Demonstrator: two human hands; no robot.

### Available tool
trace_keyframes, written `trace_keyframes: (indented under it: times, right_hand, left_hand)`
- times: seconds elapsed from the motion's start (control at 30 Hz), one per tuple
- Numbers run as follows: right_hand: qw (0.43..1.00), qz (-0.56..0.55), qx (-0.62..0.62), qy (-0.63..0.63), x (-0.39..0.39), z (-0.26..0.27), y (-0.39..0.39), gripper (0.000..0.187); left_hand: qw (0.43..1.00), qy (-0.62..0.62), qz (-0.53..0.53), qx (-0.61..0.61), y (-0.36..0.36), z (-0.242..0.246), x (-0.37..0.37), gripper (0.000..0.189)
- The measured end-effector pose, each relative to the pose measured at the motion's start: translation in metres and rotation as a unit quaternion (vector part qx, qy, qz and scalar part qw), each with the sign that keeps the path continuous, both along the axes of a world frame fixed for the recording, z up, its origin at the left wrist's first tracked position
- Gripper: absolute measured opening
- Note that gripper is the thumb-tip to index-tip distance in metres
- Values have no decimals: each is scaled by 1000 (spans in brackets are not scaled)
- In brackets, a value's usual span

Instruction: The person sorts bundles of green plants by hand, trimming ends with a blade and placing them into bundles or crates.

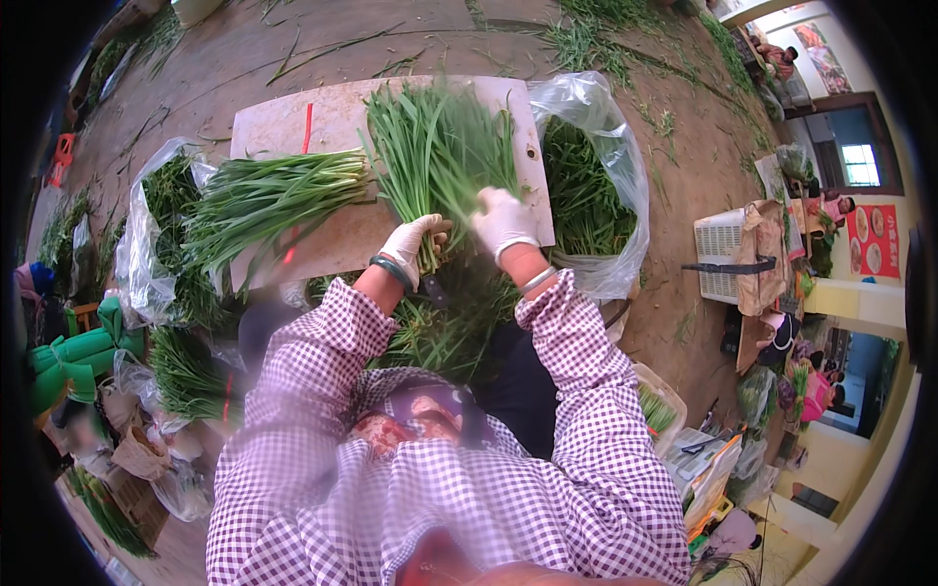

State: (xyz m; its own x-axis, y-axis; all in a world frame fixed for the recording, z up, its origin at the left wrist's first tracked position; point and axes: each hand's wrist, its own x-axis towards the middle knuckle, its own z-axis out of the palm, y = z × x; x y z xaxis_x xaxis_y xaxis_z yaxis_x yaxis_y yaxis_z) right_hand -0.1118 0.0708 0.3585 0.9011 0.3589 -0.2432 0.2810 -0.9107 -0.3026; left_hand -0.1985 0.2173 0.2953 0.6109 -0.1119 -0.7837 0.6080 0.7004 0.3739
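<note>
My left hand (pixel 418 242), in a white glove, grips a bunch of garlic chives (pixel 410 146) near the stem ends. The leaves fan out toward the far edge of a pale board (pixel 330 242). My gloved right hand (pixel 506 223) is at the right side of this bunch, its fingers curled on some blurred leaves. On the board's left half lies a second pile of chives (pixel 286 198), stems to the right, over a red strip (pixel 308 128). Below my left hand shows a dark handle (pixel 435 291), perhaps a knife's; the rest of it is hidden.
Plastic bags of greens stand at the board's right (pixel 593 183) and left (pixel 168 227). Loose greens (pixel 440 337) lie below the board, between my legs. A tied chive bundle (pixel 194 377) is at lower left. White crates (pixel 718 256) and other people are at far right.
</note>
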Motion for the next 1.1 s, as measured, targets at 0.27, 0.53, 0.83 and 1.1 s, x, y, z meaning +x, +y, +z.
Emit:
trace_keyframes:
  times: [0.27,0.53,0.83,1.1]
  right_hand:
    - [925,-5,338,171,13,-24,-24,25]
    - [969,-76,-139,188,64,-44,-68,59]
    - [871,-139,369,293,74,-45,-83,23]
    - [852,-222,374,292,76,-47,-86,19]
  left_hand:
    - [998,-15,50,-36,4,-19,3,21]
    - [999,11,45,-6,7,-9,-1,16]
    - [999,-17,45,-25,9,19,-4,12]
    - [994,-65,66,-51,14,10,-2,15]
